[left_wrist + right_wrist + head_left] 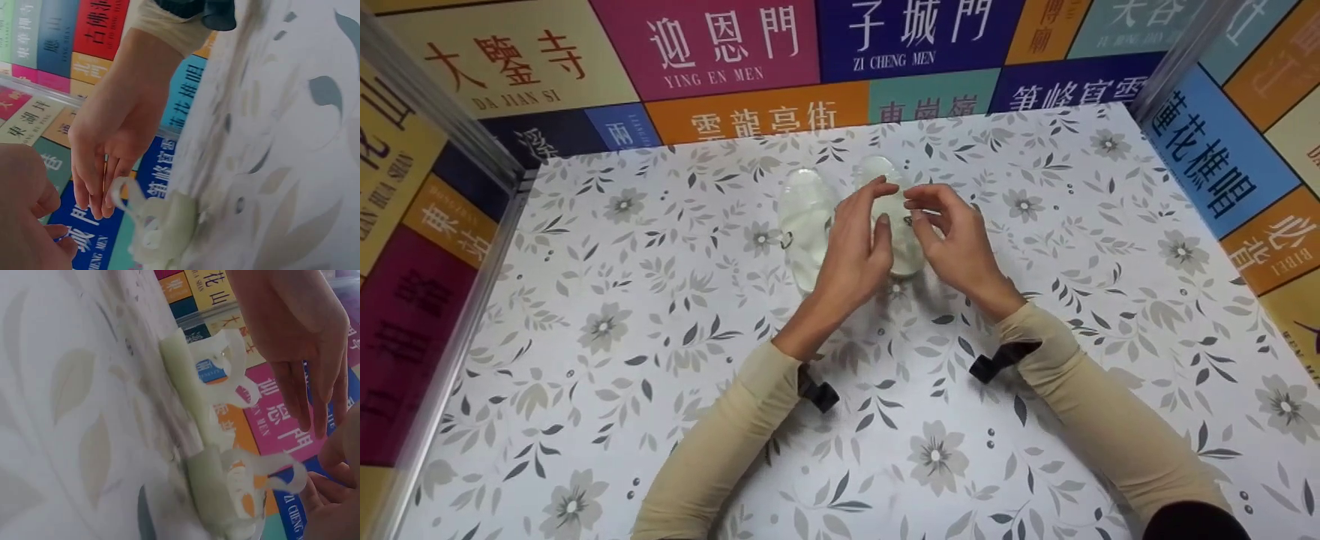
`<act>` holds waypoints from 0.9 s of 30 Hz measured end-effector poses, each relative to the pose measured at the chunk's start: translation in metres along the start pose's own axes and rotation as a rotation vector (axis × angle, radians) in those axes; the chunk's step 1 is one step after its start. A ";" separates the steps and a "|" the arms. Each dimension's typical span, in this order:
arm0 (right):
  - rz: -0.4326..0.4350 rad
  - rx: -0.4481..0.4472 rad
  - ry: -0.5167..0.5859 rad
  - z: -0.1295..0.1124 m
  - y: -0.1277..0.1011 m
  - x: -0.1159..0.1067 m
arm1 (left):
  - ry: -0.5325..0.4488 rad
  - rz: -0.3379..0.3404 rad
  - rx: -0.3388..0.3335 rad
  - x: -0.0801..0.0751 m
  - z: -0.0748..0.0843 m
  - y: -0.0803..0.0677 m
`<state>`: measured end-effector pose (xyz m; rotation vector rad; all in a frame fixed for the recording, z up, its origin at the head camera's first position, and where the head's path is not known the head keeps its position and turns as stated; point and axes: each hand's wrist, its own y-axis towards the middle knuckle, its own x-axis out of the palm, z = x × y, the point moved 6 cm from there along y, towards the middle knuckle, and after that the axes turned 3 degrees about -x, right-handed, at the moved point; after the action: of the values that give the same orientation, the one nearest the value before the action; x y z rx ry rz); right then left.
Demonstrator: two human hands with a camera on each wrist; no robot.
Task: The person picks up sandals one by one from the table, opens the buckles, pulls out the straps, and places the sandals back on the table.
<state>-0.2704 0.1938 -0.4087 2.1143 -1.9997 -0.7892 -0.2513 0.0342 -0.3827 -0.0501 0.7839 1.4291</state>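
Two translucent jelly sandals lie side by side at the far middle of the floral table (607,390). The left sandal (805,225) is in plain sight. The right sandal (901,259) is mostly hidden behind both hands. My left hand (883,206) hovers over it with fingers arched and relaxed, holding nothing. My right hand (919,210) faces it, fingers loosely bent, fingertips close to the strap (121,191). The right wrist view shows both sandals (211,489) on edge, with the left hand's straight fingers (306,396) above their straps.
Colourful panels with Chinese characters (735,45) wall the table at the back and both sides, with metal posts (442,112) at the corners. Black straps (819,391) sit on both beige sleeves. Bare floral tabletop lies in front and to each side.
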 end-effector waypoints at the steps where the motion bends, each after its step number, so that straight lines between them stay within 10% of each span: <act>1: -0.018 -0.006 0.008 -0.004 0.000 0.004 | -0.005 0.014 0.004 -0.007 -0.001 0.000; 16: -0.227 0.127 0.075 -0.017 -0.006 0.064 | 0.050 0.147 -0.107 -0.070 -0.060 -0.007; 27: -0.324 0.257 0.103 0.013 -0.011 0.107 | 0.000 0.057 -0.345 -0.076 -0.108 -0.025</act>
<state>-0.2682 0.0960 -0.4550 2.6102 -1.8148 -0.4663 -0.2738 -0.0875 -0.4358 -0.2947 0.5349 1.6062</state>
